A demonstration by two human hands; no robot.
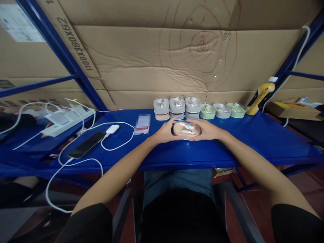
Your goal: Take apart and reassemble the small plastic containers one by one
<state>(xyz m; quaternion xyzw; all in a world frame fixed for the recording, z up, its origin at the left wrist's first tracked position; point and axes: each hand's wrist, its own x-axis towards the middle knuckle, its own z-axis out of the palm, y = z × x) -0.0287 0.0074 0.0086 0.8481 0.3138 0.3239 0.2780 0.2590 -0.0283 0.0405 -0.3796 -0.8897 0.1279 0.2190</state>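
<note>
A peach-coloured lidded box (186,131) with a clear top and a round sticker sits between my hands at the middle of the blue table (162,153). My left hand (165,132) wraps round its left side, thumb at the front. Round the right side curls my right hand (209,130). Just behind stands a row of similar boxes: grey ones (177,104) stacked two high on the left, then a green box (207,111), a single grey box (222,110) and another green box (236,110). The underside of the held box is hidden.
Left of the boxes lies a phone with a lit screen (142,124). A dark phone (87,145), a white charging case (112,129) and loose cables lie further left, near a power strip (68,122). A yellow drink bottle (262,96) leans at the back right. Cardboard (141,57) walls the back.
</note>
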